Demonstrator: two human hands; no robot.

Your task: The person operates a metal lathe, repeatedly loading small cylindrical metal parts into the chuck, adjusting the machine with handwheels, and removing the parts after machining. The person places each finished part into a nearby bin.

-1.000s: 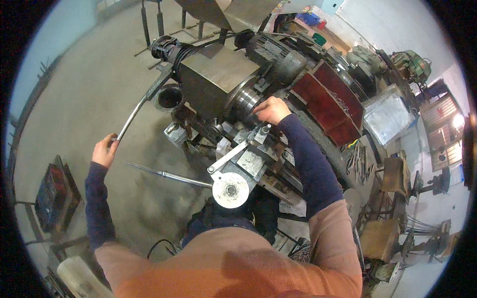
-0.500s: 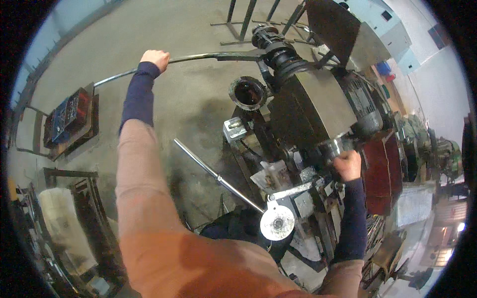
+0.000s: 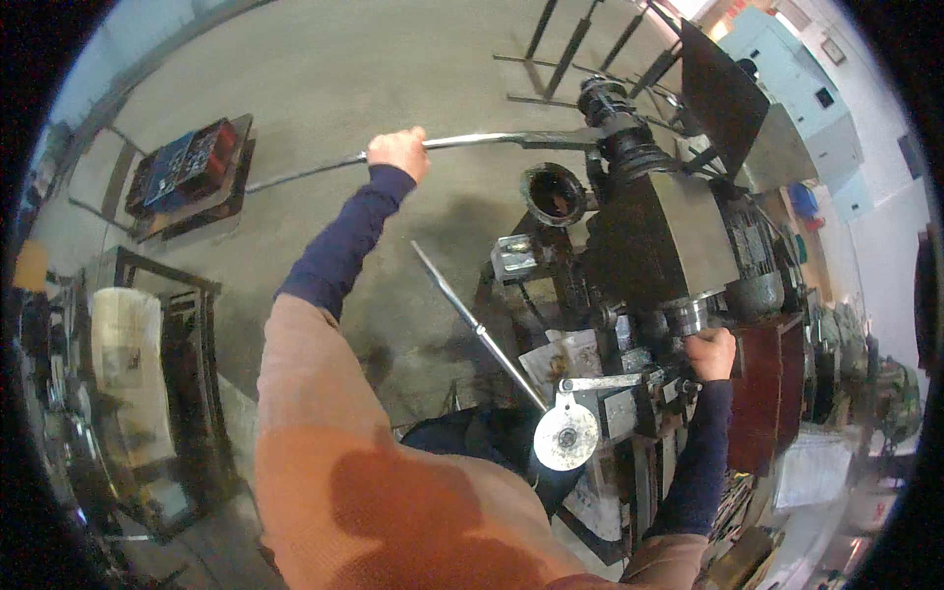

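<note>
My left hand is closed around a long metal lever bar, held out at arm's length. The bar's far end joins the dark, greasy spindle collar of a machine. My right hand is closed beside a shiny metal cylinder at the machine's near side. Its fingers are partly hidden, so what they grip cannot be made out. Below and left of it, a round pale disc sits on an arm, with a second metal rod slanting up to the left.
A tray of small parts stands on a stand at the left. Nearer lies a dark metal frame by a pale wrapped block. An open round funnel-like opening adjoins the machine; a dark red panel stands right of my right hand.
The view has shifted, so the machine and tray appear farther right and lower. My left hand stays on the lever bar and my right hand stays beside the cylinder.
</note>
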